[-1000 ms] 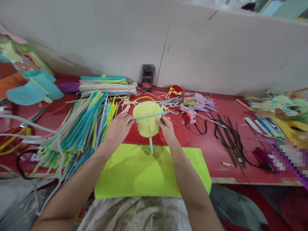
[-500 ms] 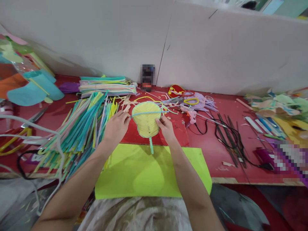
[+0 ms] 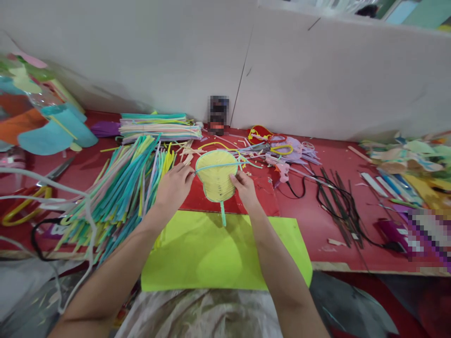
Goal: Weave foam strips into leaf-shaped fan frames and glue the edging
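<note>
i'm looking at a red worktop [image 3: 303, 225] running left to right, with a lime sheet [image 3: 211, 258] along its near edge. heaped left, a fan of coloured strips [image 3: 120, 188]. dead centre, the yellow paddle-shaped piece [image 3: 216, 183]! left hand [image 3: 176, 183] pinches the left end of a blue strip [image 3: 218, 165] that crosses its face; right hand [image 3: 245, 188] grips the piece's right edge. smallest, its green stem [image 3: 223, 213], points near.

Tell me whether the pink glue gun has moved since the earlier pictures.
No: the pink glue gun keeps the same spot relative to the dark wall seam.
</note>
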Tool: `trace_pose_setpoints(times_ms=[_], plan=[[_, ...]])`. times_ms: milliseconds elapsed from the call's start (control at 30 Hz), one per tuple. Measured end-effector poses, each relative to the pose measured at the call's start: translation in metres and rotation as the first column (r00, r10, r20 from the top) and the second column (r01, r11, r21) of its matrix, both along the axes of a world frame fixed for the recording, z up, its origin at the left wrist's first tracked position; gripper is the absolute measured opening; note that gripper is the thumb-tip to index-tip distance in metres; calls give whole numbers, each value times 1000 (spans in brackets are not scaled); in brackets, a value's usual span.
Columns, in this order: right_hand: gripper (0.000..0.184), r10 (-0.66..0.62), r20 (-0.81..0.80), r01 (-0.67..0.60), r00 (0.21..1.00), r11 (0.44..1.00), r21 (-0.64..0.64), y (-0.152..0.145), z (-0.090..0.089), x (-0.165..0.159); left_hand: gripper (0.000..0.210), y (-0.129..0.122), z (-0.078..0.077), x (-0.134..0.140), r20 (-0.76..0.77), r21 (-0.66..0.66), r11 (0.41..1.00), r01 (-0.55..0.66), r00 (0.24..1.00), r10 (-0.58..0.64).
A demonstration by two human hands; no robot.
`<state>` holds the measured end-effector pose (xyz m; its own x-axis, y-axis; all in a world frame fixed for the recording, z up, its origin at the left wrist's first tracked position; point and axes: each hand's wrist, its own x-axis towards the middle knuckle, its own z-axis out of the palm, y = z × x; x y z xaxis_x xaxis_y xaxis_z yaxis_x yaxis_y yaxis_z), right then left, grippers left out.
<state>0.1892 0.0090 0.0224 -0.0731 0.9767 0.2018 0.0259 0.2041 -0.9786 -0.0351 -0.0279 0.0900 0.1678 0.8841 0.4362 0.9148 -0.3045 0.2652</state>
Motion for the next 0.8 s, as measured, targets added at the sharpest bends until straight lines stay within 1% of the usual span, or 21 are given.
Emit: trace_pose_setpoints(times_ms=[67, 100, 167, 267, 333, 400, 433, 500, 533, 567, 600, 633, 667, 700, 733, 767, 800], plan=[[29, -6, 7, 6, 1000, 1000, -5, 1, -1, 0, 18, -2, 3, -3, 20, 35, 999, -28, 999, 27], [29, -8, 9, 8, 1000, 1000, -8, 1, -1, 0, 18, -3, 4, -5, 25, 55, 996, -64, 998, 62], [29, -10, 14, 10, 1000, 1000, -12, 1, -1, 0, 19, -1, 6, -14, 17, 86, 981, -171, 985, 171], [29, -13, 24, 13, 1000, 1000, -5, 0, 0, 0, 24, 5, 3, -34, -47, 80, 935, -344, 936, 349], [28, -15, 27, 15, 1000, 1000, 0, 0, 1, 0, 29, 9, -2, -51, -93, 52, 895, -443, 890, 446], [28, -12, 23, 12, 1000, 1000, -6, -1, 2, -1, 34, 11, -8, -70, -141, -11, 855, -518, 847, 512], [28, -10, 22, 10, 1000, 1000, -13, -1, 2, -2, 35, 12, -10, -79, -172, -60, 838, -542, 833, 527], [29, -14, 25, 15, 1000, 1000, -25, -1, 2, -3, 37, 13, -12, -99, -227, -145, 818, -556, 824, 519], [29, -18, 30, 18, 999, 999, -29, -1, 3, -3, 40, 14, -11, -109, -241, -138, 808, -573, 810, 534], [30, -21, 34, 22, 999, 999, -29, -2, 3, -4, 43, 15, -11, -118, -240, -100, 782, -615, 778, 581], [30, -23, 37, 24, 999, 999, -27, -2, 3, -4, 47, 16, -10, -126, -234, -71, 743, -665, 735, 636], [30, -23, 39, 24, 999, 999, -27, -2, 3, -4, 52, 16, -9, -133, -226, -87, 692, -716, 691, 687], [30, -20, 37, 21, 999, 999, -29, -2, 3, -4, 56, 17, -10, -137, -224, -146, 643, -752, 658, 719], [30, -15, 32, 16, 999, 999, -35, -2, 3, -5, 59, 16, -11, -139, -230, -232, 606, -761, 648, 726], [29, -10, 23, 11, 1000, 999, -42, -2, 3, -5, 60, 15, -15, -138, -234, -315, 587, -746, 660, 713], [29, -5, 15, 5, 1000, 999, -48, -2, 3, -5, 60, 13, -19, -135, -233, -372, 590, -717, 687, 688], [29, 0, 8, 1, 1000, 999, -50, -2, 3, -4, 61, 11, -24, -129, -228, -374, 641, -670, 736, 637]])
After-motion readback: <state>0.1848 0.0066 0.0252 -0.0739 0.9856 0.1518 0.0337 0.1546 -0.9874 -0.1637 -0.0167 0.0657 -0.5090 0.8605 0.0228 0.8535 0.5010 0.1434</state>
